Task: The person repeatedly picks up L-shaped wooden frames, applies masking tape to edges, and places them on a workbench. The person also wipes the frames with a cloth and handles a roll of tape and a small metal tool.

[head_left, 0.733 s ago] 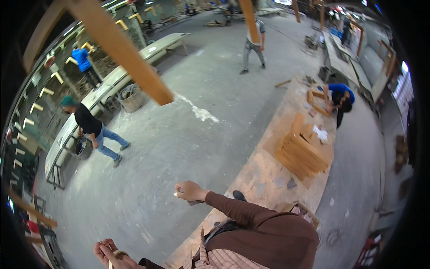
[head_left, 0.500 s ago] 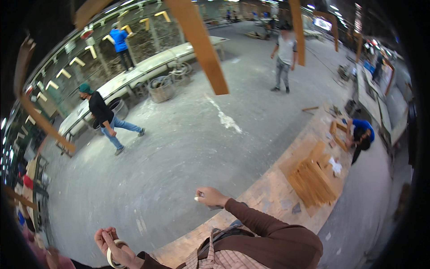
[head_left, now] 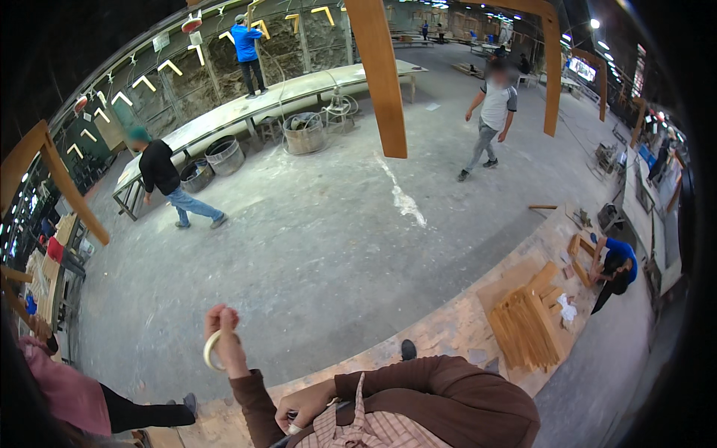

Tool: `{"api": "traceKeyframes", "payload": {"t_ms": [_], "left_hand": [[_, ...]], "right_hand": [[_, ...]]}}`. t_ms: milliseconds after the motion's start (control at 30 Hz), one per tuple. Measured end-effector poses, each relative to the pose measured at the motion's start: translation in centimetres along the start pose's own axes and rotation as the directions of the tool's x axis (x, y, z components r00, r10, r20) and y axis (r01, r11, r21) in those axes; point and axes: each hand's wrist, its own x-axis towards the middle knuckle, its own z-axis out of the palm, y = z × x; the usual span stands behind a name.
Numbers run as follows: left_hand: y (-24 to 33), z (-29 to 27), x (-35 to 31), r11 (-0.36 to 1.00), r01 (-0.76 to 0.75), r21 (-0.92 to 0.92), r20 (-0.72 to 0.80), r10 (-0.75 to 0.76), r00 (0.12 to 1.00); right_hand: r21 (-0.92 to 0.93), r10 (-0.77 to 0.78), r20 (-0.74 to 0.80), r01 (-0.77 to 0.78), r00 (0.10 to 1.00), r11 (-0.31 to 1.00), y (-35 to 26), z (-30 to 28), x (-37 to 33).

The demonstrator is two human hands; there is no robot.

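Observation:
My left hand (head_left: 230, 345) is raised over the floor, left of my body, its fingers drawn together at the tips. A pale cream roll of tape (head_left: 209, 352) loops about this hand; part of its ring is hidden behind the palm. Low against my waist is my right hand (head_left: 308, 405), its fingers curled in. Something small and whitish shows at its fingertips, too little of it visible to name. Brown sleeves cover both forearms, and a striped pinkish apron (head_left: 377, 431) lies beneath the right one.
Brown wooden frame parts (head_left: 381, 82) hang ahead. Stacked wooden pieces (head_left: 523, 328) lie on cardboard (head_left: 441, 328) at right, near a crouching person in blue (head_left: 620, 257). Two people walk across the floor; one stands on a long table (head_left: 299, 88). Someone in pink (head_left: 67, 384) is close at left.
My left hand has risen and moved slightly right with the tape roll. My right hand has drawn back leftward to my waist. The view has shifted, and the two walkers have moved.

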Motion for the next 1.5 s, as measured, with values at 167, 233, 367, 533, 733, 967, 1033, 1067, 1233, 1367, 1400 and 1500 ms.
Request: {"api": "traceKeyframes", "payload": {"t_ms": [167,233,367,533,733,967,1033,1067,1233,1367,1400,1500], "left_hand": [[-9.6,2.1,-5.2,0.915,0.373,0.155,0.261,-0.402,0.878],[-14.0,2.8,-8.9,0.836,0.477,0.272,0.439,-0.549,0.712],[-21.3,1.7,-15.3,0.881,0.135,0.454,0.715,-0.450,0.535],[-20.9,-2.6,-16.8,0.833,-0.096,0.546,0.791,-0.474,0.385],[-11.2,-5.3,-16.5,0.258,0.633,-0.730,0.473,-0.478,0.740],[-12.6,-9.7,-10.8,-0.342,0.113,-0.933,0.294,-0.540,0.789],[-14.1,-11.9,-9.7,-0.231,0.036,-0.972,0.190,-0.690,0.698],[-14.9,-12.7,-9.3,-0.180,0.030,-0.983,0.151,-0.709,0.689],[-17.1,-17.6,-8.5,-0.130,-0.039,-0.991,0.080,-0.794,0.603],[-18.4,-18.2,-9.0,0.128,0.113,-0.985,-0.039,-0.810,0.585],[-18.3,-17.7,-9.5,0.242,0.118,-0.963,-0.116,-0.767,0.631],[-17.3,-13.5,-10.9,0.530,0.094,-0.843,-0.359,-0.683,0.636]], "right_hand": [[0.146,0.094,0.015,-0.095,0.995,0.985,-0.1,0.2,-0.3],[0.090,0.093,-0.060,-0.087,0.994,0.992,-0.2,0.1,-0.4],[0.003,0.318,-0.283,-0.331,0.905,0.944,-0.9,-2.1,-1.4],[0.059,0.244,-0.505,-0.248,0.828,0.967,-2.2,-5.1,-4.3],[-0.062,0.061,-0.535,-0.111,0.843,0.992,-1.3,-4.6,-5.6],[-0.051,0.124,-0.487,-0.170,0.865,0.984,-1.9,-3.3,-9.6],[0.051,0.181,-0.489,-0.179,0.853,0.982,-3.8,-3.3,-13.7],[0.072,0.199,-0.525,-0.190,0.827,0.979,-4.8,-3.1,-15.9],[0.190,0.293,-0.790,-0.239,0.539,0.952,-8.7,-1.7,-28.4],[0.231,0.471,-0.773,-0.503,0.425,0.833,-8.5,-2.7,-33.7],[0.288,0.512,-0.793,-0.537,0.330,0.793,-7.8,-2.7,-34.0],[0.253,0.354,-0.921,-0.441,0.162,0.861,-4.8,-4.2,-33.1]]}}
